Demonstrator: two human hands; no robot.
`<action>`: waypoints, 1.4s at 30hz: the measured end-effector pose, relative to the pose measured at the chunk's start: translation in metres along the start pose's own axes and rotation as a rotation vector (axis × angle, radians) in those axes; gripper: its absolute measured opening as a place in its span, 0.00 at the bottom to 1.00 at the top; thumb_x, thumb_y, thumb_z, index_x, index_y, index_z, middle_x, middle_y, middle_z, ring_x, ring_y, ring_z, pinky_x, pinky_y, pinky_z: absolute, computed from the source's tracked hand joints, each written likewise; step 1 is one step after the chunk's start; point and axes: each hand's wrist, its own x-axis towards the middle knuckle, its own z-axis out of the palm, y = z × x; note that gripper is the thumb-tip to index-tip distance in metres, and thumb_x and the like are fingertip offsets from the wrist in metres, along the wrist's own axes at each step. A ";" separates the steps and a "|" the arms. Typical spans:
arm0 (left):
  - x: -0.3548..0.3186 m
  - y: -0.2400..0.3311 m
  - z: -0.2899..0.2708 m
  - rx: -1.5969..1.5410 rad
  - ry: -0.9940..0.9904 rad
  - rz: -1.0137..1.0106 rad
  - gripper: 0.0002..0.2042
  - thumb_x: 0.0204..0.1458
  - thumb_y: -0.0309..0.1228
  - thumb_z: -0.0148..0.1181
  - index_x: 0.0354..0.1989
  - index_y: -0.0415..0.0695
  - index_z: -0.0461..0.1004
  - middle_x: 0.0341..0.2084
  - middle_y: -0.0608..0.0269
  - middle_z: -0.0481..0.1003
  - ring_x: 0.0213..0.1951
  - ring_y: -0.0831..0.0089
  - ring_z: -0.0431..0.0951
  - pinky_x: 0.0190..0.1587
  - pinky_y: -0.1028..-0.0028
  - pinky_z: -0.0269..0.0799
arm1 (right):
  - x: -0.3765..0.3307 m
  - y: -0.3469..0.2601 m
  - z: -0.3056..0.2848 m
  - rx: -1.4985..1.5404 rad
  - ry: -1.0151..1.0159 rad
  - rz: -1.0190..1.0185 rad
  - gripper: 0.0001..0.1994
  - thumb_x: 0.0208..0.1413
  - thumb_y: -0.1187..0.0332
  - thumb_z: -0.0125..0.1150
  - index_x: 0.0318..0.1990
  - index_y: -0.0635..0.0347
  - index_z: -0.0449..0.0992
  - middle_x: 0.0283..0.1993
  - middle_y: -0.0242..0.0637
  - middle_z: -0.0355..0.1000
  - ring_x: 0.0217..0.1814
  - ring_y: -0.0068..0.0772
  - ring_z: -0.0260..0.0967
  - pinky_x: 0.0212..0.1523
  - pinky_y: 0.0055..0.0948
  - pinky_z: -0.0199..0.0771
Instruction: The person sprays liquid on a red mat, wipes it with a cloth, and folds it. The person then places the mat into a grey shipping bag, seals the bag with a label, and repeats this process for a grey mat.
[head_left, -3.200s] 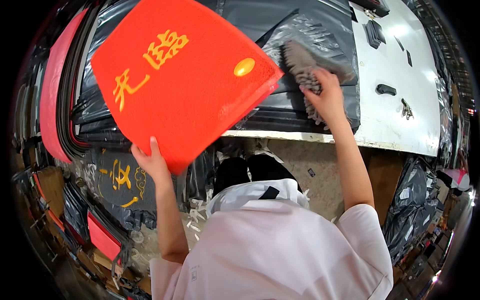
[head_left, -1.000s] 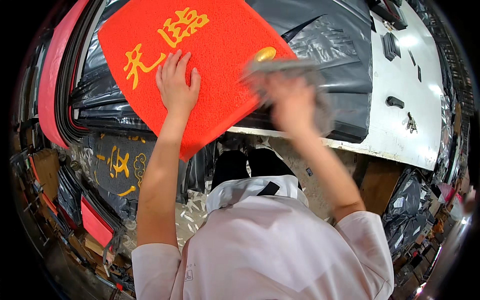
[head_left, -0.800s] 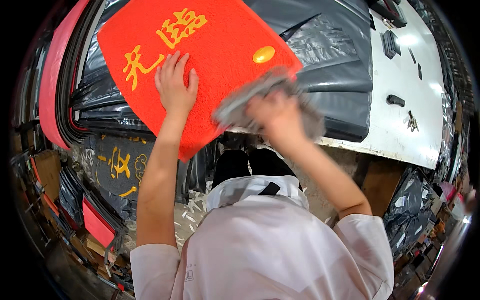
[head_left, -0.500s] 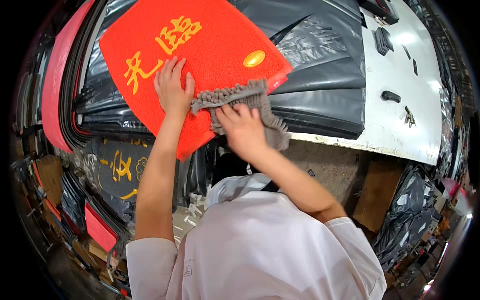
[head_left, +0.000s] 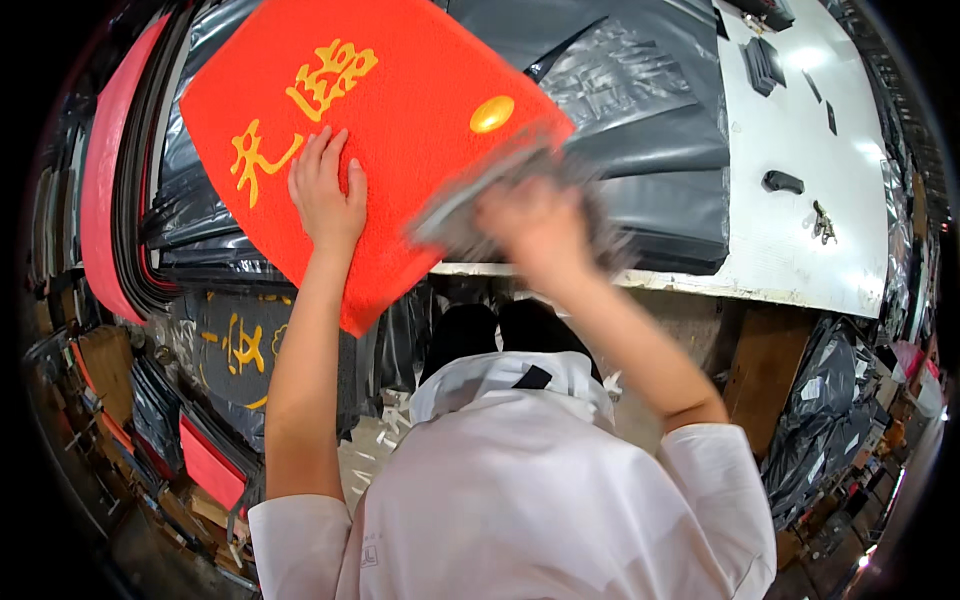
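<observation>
A red doormat [head_left: 400,110] with yellow characters and a gold oval lies on black plastic sheeting on a white table, one corner hanging over the near edge. My left hand [head_left: 325,195] presses flat on the mat, fingers spread. My right hand [head_left: 535,225] grips a grey brush [head_left: 470,195], blurred by motion, at the mat's right edge.
Black plastic sheeting [head_left: 650,130] covers the table's middle. The white tabletop [head_left: 790,250] to the right carries small dark tools. Rolled red and black mats [head_left: 110,200] stand at the left. A black mat with yellow characters [head_left: 235,350] leans under the table.
The mat was held up by my left hand and now lies flat under it. My right hand came from the sheeting to the mat with the brush and sweeps across it.
</observation>
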 end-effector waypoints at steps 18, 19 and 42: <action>0.002 0.003 -0.001 -0.004 0.000 -0.046 0.19 0.49 0.33 0.53 0.52 0.49 0.70 0.55 0.63 0.66 0.60 0.63 0.61 0.63 0.58 0.48 | 0.038 0.153 -0.031 0.044 0.223 0.458 0.22 0.42 0.73 0.58 0.49 0.48 0.75 0.51 0.33 0.72 0.51 0.42 0.65 0.48 0.43 0.63; 0.004 0.004 0.001 -0.006 0.000 -0.043 0.19 0.49 0.33 0.53 0.52 0.49 0.70 0.55 0.63 0.66 0.60 0.63 0.61 0.63 0.58 0.48 | 0.055 0.140 -0.034 0.210 0.350 0.371 0.21 0.42 0.72 0.58 0.49 0.49 0.74 0.50 0.35 0.72 0.51 0.43 0.65 0.49 0.43 0.63; -0.002 -0.003 -0.004 -0.052 0.075 -0.055 0.18 0.49 0.34 0.55 0.49 0.47 0.71 0.51 0.62 0.69 0.58 0.65 0.63 0.62 0.60 0.51 | 0.010 0.026 -0.020 0.190 -0.042 0.044 0.24 0.36 0.77 0.58 0.45 0.40 0.76 0.58 0.24 0.66 0.56 0.38 0.60 0.49 0.44 0.59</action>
